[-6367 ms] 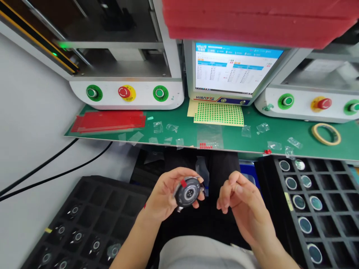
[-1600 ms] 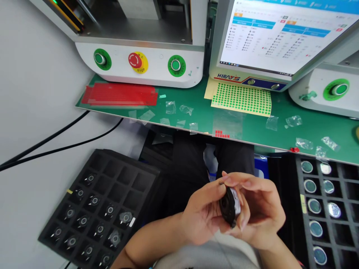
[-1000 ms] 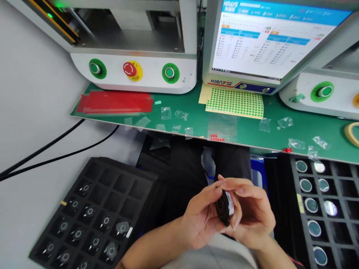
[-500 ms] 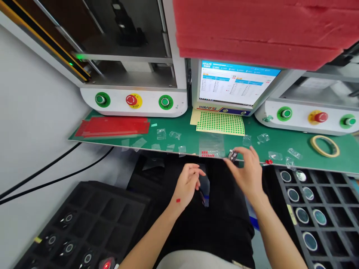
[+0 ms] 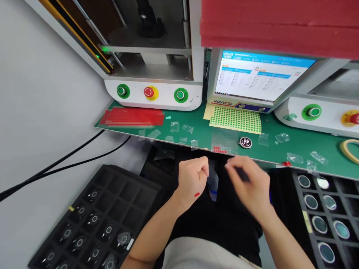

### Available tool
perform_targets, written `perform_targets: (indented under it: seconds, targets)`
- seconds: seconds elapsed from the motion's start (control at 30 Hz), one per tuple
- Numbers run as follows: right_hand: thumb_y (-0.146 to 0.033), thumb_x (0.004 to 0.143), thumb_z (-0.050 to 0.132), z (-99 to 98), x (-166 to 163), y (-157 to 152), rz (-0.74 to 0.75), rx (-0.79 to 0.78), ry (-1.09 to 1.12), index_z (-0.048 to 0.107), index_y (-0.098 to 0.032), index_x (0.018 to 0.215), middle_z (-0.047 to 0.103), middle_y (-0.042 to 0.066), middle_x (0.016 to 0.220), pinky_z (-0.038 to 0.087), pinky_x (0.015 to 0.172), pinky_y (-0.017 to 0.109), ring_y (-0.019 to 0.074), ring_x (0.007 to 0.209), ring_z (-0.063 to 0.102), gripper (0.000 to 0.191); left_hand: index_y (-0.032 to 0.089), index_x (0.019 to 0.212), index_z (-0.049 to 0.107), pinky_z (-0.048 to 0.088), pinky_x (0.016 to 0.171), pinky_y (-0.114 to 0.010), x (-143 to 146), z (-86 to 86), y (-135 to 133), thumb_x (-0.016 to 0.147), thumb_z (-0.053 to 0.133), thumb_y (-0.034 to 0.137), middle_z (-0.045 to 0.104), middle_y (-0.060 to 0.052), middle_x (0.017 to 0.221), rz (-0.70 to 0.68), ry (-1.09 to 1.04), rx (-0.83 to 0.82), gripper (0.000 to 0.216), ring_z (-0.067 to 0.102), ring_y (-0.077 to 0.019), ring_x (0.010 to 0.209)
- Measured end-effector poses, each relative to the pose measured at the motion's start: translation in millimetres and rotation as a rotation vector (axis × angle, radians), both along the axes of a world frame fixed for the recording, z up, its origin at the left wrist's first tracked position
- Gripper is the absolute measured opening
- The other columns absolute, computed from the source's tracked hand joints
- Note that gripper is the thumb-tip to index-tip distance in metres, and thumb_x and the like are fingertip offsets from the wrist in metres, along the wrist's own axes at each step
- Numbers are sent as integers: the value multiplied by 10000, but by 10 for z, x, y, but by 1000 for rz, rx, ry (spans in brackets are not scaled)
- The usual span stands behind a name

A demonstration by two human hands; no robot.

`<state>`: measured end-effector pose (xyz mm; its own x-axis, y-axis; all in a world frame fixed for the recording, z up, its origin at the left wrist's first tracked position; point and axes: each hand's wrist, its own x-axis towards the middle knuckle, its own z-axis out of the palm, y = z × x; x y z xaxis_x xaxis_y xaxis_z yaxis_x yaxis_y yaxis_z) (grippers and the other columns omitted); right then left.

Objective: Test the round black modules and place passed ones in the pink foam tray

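Observation:
My left hand [image 5: 193, 177] is curled into a fist above my lap, below the bench edge, and I see nothing in it. A small red sticker [image 5: 196, 194] is stuck near its wrist. To its right, my right hand [image 5: 250, 183] has thumb and forefinger brought together at the tips; whether something small is between them, I cannot make out. Just beyond that hand, a round smartwatch head [image 5: 245, 142] lies face up on the green bench top with its display lit. Left of the watch, a clear film [image 5: 223, 137] carries several small red stickers [image 5: 219, 150].
A sheet of green dots [image 5: 235, 118] lies below the monitor [image 5: 259, 77]. Red strips [image 5: 133, 116] and clear film scraps [image 5: 174, 127] are on the bench. A left tray [image 5: 112, 198] holds watch parts; a right tray [image 5: 307, 220] holds round discs. A tape roll [image 5: 349, 151] sits far right.
My right hand has let go of the watch, which now lies on the bench. That hand has drawn back toward me. My left fingers have curled into a fist. The view has shifted left.

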<state>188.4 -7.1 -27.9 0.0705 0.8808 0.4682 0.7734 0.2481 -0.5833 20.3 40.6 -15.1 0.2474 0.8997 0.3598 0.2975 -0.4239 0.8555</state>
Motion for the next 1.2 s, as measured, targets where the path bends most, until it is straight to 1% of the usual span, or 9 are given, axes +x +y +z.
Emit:
perform_targets:
  seconds: [0.07,0.13,0.2,0.37,0.47,0.67,0.83,1.03,1.2]
  targets:
    - [-73,870,604,189,-274,-234,165,27,188,611,-198,885,684,29,824,540,712,271,148,778,663,126,166,457,355,171,422,-215,20,31,3,572,336,-11,318,58,418,31,31,110,212,301,-55,382]
    - [-21,834,616,295,-462,-377,239,17,358,619,-174,900,674,29,806,534,653,245,129,730,652,167,165,481,343,163,425,-223,43,71,-4,569,336,-19,300,60,438,56,64,202,204,276,-53,392]
    - [-29,811,646,313,-560,-436,230,-6,471,623,-163,915,671,33,809,539,637,245,132,724,653,171,167,501,346,169,429,-229,60,113,-20,561,332,-31,300,61,452,74,97,274,207,269,-53,403]
    - [-68,797,704,244,-629,-449,164,-63,597,634,-170,921,679,27,815,555,645,249,138,735,668,175,169,534,371,182,429,-237,64,179,-58,571,342,-41,303,62,474,121,152,393,216,261,-59,424]
    - [-65,806,705,245,-662,-470,117,-74,625,645,-178,903,687,18,806,561,647,246,135,729,672,160,170,535,376,190,431,-242,56,183,-62,591,355,-44,303,60,480,143,175,439,222,260,-65,438]
    - [-47,807,709,254,-712,-494,63,-26,561,672,-188,900,719,14,807,577,666,269,146,717,692,173,172,518,377,194,424,-260,45,174,-43,596,368,-30,313,53,471,185,238,515,217,254,-77,445]
    - [-47,824,690,264,-727,-479,63,-56,567,675,-182,842,704,7,755,557,630,262,134,672,675,137,173,497,378,189,420,-271,40,162,-31,573,365,-15,313,47,458,205,280,548,203,250,-83,444]
    - [-55,820,698,255,-723,-470,98,-94,660,662,-179,836,698,2,754,547,621,260,132,675,672,131,179,506,378,199,423,-264,28,163,-44,582,362,-8,328,46,456,204,295,536,203,264,-87,448]
    - [-31,817,684,223,-736,-497,133,-61,661,663,-171,844,694,13,754,545,610,274,141,679,672,145,172,513,380,189,426,-265,23,156,-54,596,372,-25,314,50,467,206,253,529,214,246,-82,452]
